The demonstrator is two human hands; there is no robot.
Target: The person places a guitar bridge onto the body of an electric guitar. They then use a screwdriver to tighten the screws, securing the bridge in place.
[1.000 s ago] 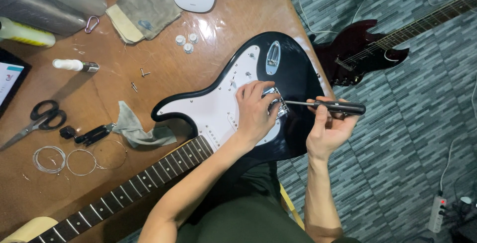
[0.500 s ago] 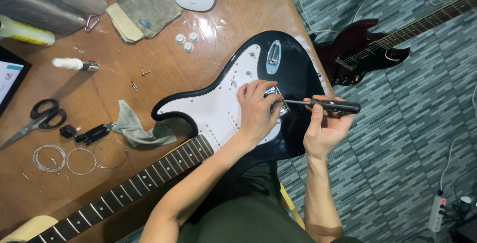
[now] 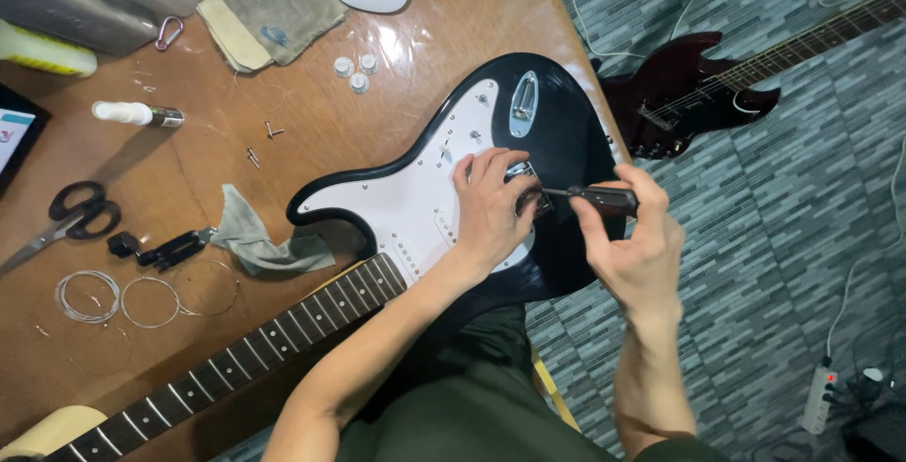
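The right hand (image 3: 634,254) pinches the black handle of a screwdriver (image 3: 596,200) between thumb and fingertips, fingers closed around it, with the thin shaft lying level and its tip at the metal bridge (image 3: 528,188) of a black electric guitar (image 3: 557,132). The left hand (image 3: 491,207) lies flat on the guitar's white pickguard (image 3: 406,202), just beside that tip, fingers spread and curled over the bridge; it clasps nothing, it only presses down on the guitar.

The guitar body lies on a wooden table (image 3: 311,132) under both hands, its lower edge over the person's lap, and its dark fretted neck (image 3: 245,358) runs away from the grip toward the lower left.

Farther left of the grip, a grey rag (image 3: 260,240) lies against the body's horn, then a small black tool (image 3: 170,250), coiled strings (image 3: 118,297) and black scissors (image 3: 71,217). Beyond the hands, up the table, sit three white knobs (image 3: 354,70), two loose screws (image 3: 264,141) and a folded cloth (image 3: 274,4). Well apart to the right, a dark red guitar (image 3: 698,94) lies on the grey patterned floor (image 3: 802,235).
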